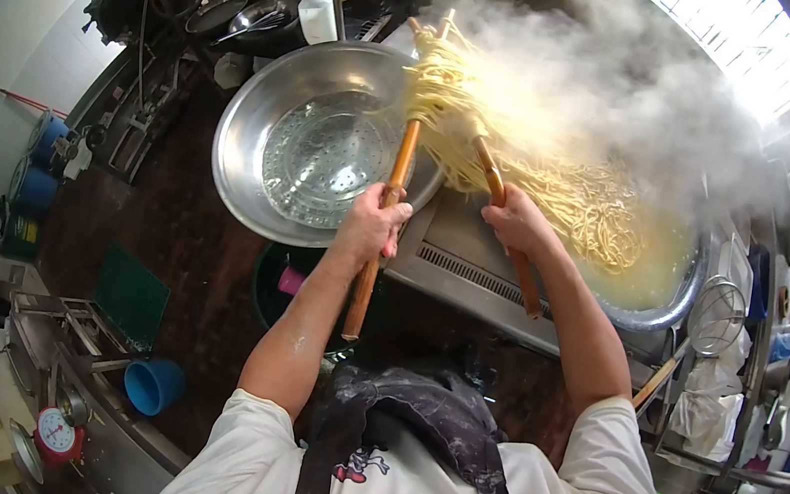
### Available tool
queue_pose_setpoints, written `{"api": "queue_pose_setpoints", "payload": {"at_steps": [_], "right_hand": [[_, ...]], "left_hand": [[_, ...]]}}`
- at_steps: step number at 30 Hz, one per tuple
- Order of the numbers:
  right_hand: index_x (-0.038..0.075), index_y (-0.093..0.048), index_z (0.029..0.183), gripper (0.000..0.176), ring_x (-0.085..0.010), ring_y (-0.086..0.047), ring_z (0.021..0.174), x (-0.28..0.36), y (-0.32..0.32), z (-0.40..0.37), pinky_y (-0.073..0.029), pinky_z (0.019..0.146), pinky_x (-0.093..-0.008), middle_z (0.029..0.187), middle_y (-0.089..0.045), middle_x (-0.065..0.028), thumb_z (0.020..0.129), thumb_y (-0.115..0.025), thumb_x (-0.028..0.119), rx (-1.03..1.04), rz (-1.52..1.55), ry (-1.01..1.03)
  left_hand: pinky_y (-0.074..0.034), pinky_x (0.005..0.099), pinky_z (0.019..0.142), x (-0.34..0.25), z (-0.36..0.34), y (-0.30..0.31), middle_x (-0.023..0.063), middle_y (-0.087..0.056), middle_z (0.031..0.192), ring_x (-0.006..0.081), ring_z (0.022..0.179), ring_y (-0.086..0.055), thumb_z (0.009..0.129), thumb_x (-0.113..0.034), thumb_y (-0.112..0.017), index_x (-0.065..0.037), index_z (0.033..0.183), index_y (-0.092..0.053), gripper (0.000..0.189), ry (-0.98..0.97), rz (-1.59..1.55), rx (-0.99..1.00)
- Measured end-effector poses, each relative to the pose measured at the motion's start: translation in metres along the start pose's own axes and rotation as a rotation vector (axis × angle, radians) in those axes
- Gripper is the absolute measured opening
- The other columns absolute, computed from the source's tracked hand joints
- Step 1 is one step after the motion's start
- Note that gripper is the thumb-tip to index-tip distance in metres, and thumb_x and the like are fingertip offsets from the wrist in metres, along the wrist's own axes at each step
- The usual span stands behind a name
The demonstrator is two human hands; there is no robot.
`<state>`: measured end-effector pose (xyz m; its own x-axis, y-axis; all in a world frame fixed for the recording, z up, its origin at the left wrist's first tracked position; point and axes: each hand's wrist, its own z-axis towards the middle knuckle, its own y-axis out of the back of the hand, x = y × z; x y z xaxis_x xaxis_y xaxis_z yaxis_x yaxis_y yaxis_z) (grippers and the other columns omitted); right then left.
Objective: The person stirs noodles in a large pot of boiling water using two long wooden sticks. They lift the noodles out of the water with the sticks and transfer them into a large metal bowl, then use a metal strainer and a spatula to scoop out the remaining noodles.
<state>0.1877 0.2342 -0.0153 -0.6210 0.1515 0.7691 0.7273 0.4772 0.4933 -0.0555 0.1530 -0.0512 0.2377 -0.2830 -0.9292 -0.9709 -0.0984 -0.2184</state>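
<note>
My left hand (373, 225) is wrapped round a long wooden stick (403, 162), and my right hand (520, 222) grips a second wooden stick (491, 172). A thick bundle of yellow noodles (446, 80) hangs over the far ends of both sticks. More noodles (587, 211) trail from it into a large steaming pot (680, 305) of cloudy water on the right. Left of the bundle stands a wide metal basin (245, 180), with a perforated round insert (328, 152) and clear liquid in it. Steam hides part of the noodles and the pot's far side.
A metal stove edge (472, 276) runs below the pot. At right hangs a wire strainer (717, 315). Beneath the basin is a dark green tub (268, 302). A blue bucket (154, 387) and a red scale (58, 432) are at lower left; pans (216, 12) sit at upper left.
</note>
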Motion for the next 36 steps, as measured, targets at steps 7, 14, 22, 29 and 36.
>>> {"api": "queue_pose_setpoints", "payload": {"at_steps": [7, 14, 22, 29, 36], "right_hand": [[-0.006, -0.058, 0.107, 0.029, -0.027, -0.067, 0.068, 0.044, -0.098, 0.042, -0.055, 0.064, -0.0414, 0.078, -0.067, -0.0171, 0.087, -0.061, 0.016, 0.037, -0.28, 0.036], [-0.004, -0.055, 0.107, 0.019, -0.04, -0.07, 0.091, -0.042, -0.074, 0.012, -0.055, 0.075, -0.05, 0.092, -0.071, -0.0249, 0.093, -0.049, 0.007, 0.047, -0.844, 0.157], [0.002, -0.053, 0.105, 0.015, -0.0379, -0.068, 0.087, -0.081, 0.102, -0.119, -0.053, 0.072, -0.0467, 0.09, -0.069, -0.0199, 0.093, -0.056, 0.009, -0.071, -0.987, -0.043], [0.003, -0.061, 0.1, 0.017, -0.0234, -0.058, 0.074, -0.142, 0.302, -0.222, -0.049, 0.073, -0.0377, 0.08, -0.062, -0.0116, 0.088, -0.07, 0.011, -0.243, -0.598, -0.268], [0.002, -0.062, 0.101, 0.012, -0.0298, -0.063, 0.077, -0.237, 0.452, -0.195, -0.051, 0.075, -0.0389, 0.086, -0.067, -0.0157, 0.089, -0.061, 0.001, -0.43, -0.782, -0.342]], "left_hand": [[-0.046, 0.0275, 0.039, 0.022, -0.01, 0.111, -0.0011, -0.047, 0.063, 0.0098, 0.037, -0.045, 0.093, -0.009, -0.063, 0.0, 0.111, -0.052, 0.024, 0.052, 0.055, -0.096], [-0.045, 0.0326, 0.037, 0.114, -0.014, 0.188, 0.0068, -0.055, 0.066, 0.017, 0.04, -0.053, 0.087, -0.011, -0.067, 0.003, 0.109, -0.054, 0.03, 0.185, 0.577, -0.124], [-0.044, 0.0319, 0.043, -0.018, -0.133, 0.284, 0.004, -0.048, 0.072, 0.0162, 0.049, -0.05, 0.083, -0.01, -0.069, -0.007, 0.12, -0.053, 0.041, 0.591, 0.953, 0.023], [-0.044, 0.0275, 0.039, -0.13, -0.223, 0.138, 0.0011, -0.053, 0.07, 0.0115, 0.045, -0.052, 0.085, -0.007, -0.066, -0.006, 0.127, -0.052, 0.045, 0.51, 0.866, -0.242], [-0.049, 0.0278, 0.047, -0.038, -0.124, -0.118, -0.0007, -0.046, 0.068, 0.007, 0.042, -0.041, 0.102, -0.014, -0.054, -0.004, 0.131, -0.046, 0.032, 0.676, 0.368, 0.302]]}}
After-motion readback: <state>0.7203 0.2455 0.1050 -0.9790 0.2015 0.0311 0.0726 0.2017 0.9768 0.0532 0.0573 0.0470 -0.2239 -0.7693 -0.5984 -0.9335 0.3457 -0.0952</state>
